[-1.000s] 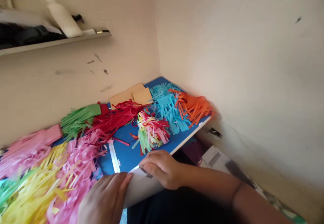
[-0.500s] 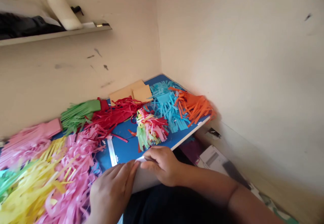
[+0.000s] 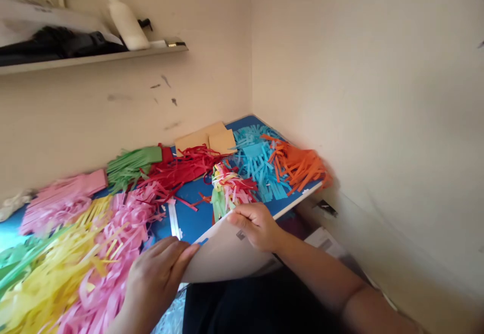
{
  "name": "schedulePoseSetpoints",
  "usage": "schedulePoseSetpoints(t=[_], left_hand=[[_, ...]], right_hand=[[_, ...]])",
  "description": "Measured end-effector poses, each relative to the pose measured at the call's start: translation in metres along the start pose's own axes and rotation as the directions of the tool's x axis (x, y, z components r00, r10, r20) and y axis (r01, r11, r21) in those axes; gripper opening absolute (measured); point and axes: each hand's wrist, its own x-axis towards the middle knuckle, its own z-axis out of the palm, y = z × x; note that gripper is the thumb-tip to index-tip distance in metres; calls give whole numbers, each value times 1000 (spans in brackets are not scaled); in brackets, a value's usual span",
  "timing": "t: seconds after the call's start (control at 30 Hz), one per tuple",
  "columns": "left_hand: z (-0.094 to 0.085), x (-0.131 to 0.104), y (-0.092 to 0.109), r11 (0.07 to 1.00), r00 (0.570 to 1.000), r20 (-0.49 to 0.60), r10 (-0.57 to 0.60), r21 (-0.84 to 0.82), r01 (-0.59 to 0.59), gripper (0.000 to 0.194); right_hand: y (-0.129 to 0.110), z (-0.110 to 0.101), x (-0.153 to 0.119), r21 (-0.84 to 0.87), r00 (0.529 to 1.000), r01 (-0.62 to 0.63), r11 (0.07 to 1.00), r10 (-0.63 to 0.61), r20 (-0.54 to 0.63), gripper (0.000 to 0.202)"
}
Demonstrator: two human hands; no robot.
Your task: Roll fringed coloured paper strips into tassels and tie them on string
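A pale sheet (image 3: 223, 253), perhaps card or paper, is stretched between both hands at the table's front edge. My left hand (image 3: 161, 268) is closed on its left end, thumb along the top edge. My right hand (image 3: 259, 227) pinches its upper right corner. Just behind the right hand lies a multicoloured fringed bundle (image 3: 230, 188) of red, pink, green and yellow strips, partly hidden by the sheet and hand. Pink fringed strips (image 3: 121, 228) and yellow ones (image 3: 64, 268) spread out left of my left hand.
On the blue table (image 3: 192, 223) are red (image 3: 185, 170), green (image 3: 132, 165), light blue (image 3: 257, 162) and orange fringes (image 3: 302, 165), plus tan paper (image 3: 221, 141) at the back. A shelf (image 3: 94, 58) above holds a white bottle (image 3: 128, 24). Walls meet behind the table.
My hands have moved apart, and much more of the pale sheet shows between them. The right hand has risen; the left has shifted left. The view has turned slightly left.
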Motion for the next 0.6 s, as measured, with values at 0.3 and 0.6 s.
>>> schedulePoseSetpoints(t=[0.3, 0.6], left_hand=[[-7, 7, -8, 904, 794, 565, -225, -183, 386, 48], [6, -4, -10, 957, 976, 165, -141, -230, 177, 41]], right_hand=[[-1, 6, 1, -152, 986, 154, 976, -142, 87, 44], [2, 19, 2, -264, 993, 92, 960, -67, 101, 54]])
